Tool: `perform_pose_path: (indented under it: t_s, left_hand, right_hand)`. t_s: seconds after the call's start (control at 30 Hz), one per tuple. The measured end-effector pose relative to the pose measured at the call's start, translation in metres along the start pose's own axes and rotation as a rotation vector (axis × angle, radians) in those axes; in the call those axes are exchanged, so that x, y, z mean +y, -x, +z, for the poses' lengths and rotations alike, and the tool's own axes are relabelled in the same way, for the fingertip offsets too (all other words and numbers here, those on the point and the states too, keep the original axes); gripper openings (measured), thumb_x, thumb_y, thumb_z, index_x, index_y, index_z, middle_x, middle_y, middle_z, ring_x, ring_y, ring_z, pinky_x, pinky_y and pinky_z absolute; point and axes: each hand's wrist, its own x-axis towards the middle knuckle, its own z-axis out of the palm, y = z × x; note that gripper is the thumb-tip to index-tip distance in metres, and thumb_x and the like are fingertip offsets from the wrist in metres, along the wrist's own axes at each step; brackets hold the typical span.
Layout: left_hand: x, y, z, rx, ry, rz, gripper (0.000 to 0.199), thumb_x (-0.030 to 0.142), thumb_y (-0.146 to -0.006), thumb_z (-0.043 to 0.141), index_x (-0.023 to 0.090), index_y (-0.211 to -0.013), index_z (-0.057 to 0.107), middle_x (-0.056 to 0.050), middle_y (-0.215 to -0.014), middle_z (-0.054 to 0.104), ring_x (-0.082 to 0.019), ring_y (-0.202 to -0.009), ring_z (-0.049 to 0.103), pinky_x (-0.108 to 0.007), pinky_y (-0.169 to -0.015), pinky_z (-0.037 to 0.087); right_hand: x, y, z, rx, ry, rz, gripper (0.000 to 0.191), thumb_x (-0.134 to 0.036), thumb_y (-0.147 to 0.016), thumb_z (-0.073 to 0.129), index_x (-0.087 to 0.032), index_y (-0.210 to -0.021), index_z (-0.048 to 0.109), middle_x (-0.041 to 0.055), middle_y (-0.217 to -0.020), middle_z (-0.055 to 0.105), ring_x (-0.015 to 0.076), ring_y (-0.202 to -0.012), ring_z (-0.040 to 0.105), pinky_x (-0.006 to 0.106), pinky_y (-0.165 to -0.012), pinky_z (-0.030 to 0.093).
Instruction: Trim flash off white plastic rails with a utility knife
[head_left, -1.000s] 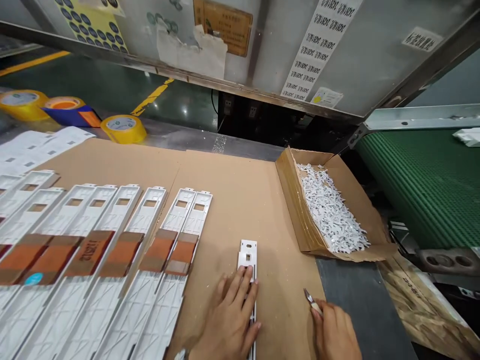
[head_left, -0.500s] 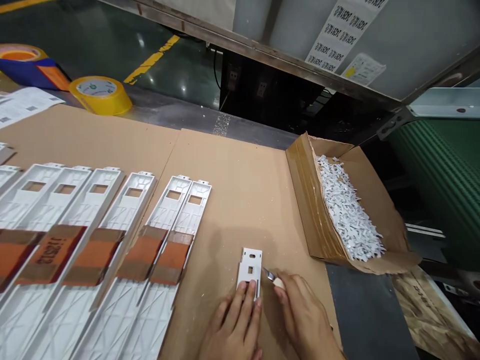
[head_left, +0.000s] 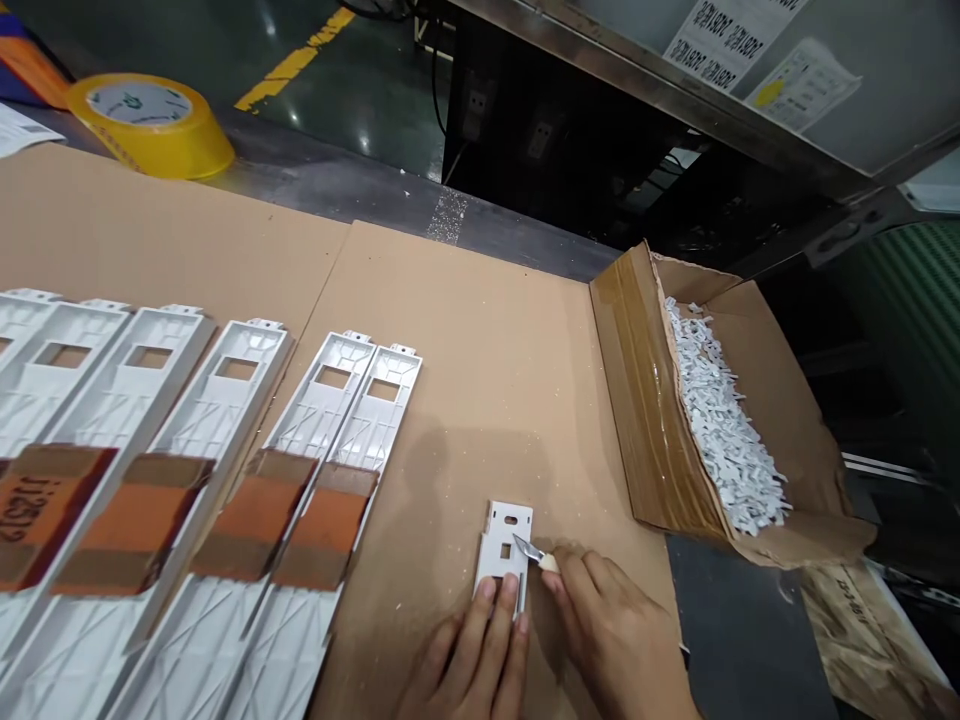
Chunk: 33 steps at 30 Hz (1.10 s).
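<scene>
A white plastic panel (head_left: 502, 545) with small square and slotted cutouts lies on the brown cardboard sheet (head_left: 480, 400), its lower length running under my left hand (head_left: 469, 665). The fingers of that hand press down on the panel and hold it flat. My right hand (head_left: 615, 640) grips a craft knife (head_left: 536, 552) with a pale handle. Its small blade touches the panel's right edge near the square hole. The panel's lower end is hidden by my fingers.
Several similar white panels (head_left: 322, 420) with brown-and-orange bands lie in a row to the left. A cardboard box (head_left: 645, 430) of white plastic offcuts (head_left: 724, 420) stands at the right. A yellow tape roll (head_left: 150, 125) sits beyond the sheet, whose back edge meets a metal ledge.
The knife has moved left, from beside my right hand's earlier spot to the panel's edge, with the blade now on the plastic. My view has tilted down and shifted, moving everything in the picture.
</scene>
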Motion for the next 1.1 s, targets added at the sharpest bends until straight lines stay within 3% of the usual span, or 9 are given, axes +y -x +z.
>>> perform_pose_path:
  t_s: [0.43, 0.77, 1.1]
  left_hand:
    - [0.004, 0.000, 0.002, -0.003, 0.006, -0.051, 0.033, 0.027, -0.082, 0.042, 0.021, -0.106, 0.064, -0.005, -0.120, 0.061, -0.022, -0.132, 0.031, -0.037, -0.111, 0.010]
    - [0.009, -0.002, -0.001, -0.009, 0.009, -0.123, 0.032, 0.025, -0.084, 0.041, 0.023, -0.106, 0.063, -0.003, -0.123, 0.059, -0.018, -0.131, 0.035, -0.033, -0.104, 0.026]
    - [0.010, -0.006, 0.000, 0.041, 0.032, -0.133, 0.033, 0.021, -0.084, 0.036, 0.021, -0.099, 0.066, -0.004, -0.116, 0.064, -0.019, -0.131, 0.034, -0.034, -0.105, 0.021]
  right_hand:
    - [0.001, -0.001, 0.001, 0.003, -0.061, -0.034, 0.041, -0.030, -0.099, 0.024, -0.021, -0.071, 0.052, -0.0010, -0.057, 0.054, 0.0127, -0.047, 0.049, 0.026, -0.047, 0.029]
    - [0.005, -0.003, -0.001, -0.030, -0.036, -0.062, 0.042, -0.030, -0.100, 0.022, -0.021, -0.071, 0.052, -0.0006, -0.059, 0.055, 0.0125, -0.049, 0.050, 0.026, -0.048, 0.028]
    - [0.013, -0.011, -0.005, -0.138, 0.069, -0.134, 0.043, -0.030, -0.099, 0.019, -0.022, -0.076, 0.053, 0.0001, -0.061, 0.055, 0.0160, -0.053, 0.052, 0.031, -0.049, 0.025]
